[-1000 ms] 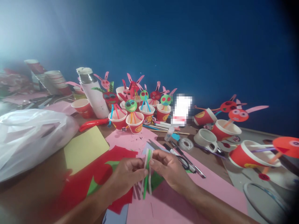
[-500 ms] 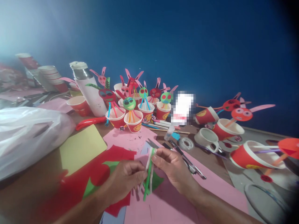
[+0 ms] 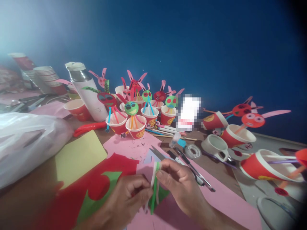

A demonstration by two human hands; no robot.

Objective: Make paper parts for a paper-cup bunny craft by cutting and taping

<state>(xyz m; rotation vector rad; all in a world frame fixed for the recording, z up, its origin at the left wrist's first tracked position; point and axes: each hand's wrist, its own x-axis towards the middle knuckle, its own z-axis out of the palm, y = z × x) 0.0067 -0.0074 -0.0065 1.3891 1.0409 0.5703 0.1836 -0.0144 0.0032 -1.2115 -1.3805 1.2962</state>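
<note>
In front of me, my right hand (image 3: pixel 182 185) pinches the upper end of a small bundle of thin green and white strips (image 3: pixel 154 183), which hang downward. My left hand (image 3: pixel 130 196) is closed, with thumb and finger pinching a white strip at the bundle's left side. Whether these strips are paper or flattened straws I cannot tell. Below them lies a dark green paper piece (image 3: pixel 164 195) on a pink sheet (image 3: pixel 182 214). Beside my left hand are red paper (image 3: pixel 120 163) and a bright green cutout (image 3: pixel 83 204). Scissors (image 3: pixel 157 153) lie just beyond my right hand.
Red paper cups (image 3: pixel 136 127) with paper-faced figures stand along the back. A white flask (image 3: pixel 90 95) is behind a plastic bag (image 3: pixel 28 140). To the right are clear tape (image 3: pixel 193 151), a pen (image 3: pixel 208 185), a mug (image 3: pixel 213 145) and tipped cups (image 3: pixel 251 166).
The view has shifted slightly, so the hands and strips sit a little lower in the frame. Both hands keep their pinch on the strips.
</note>
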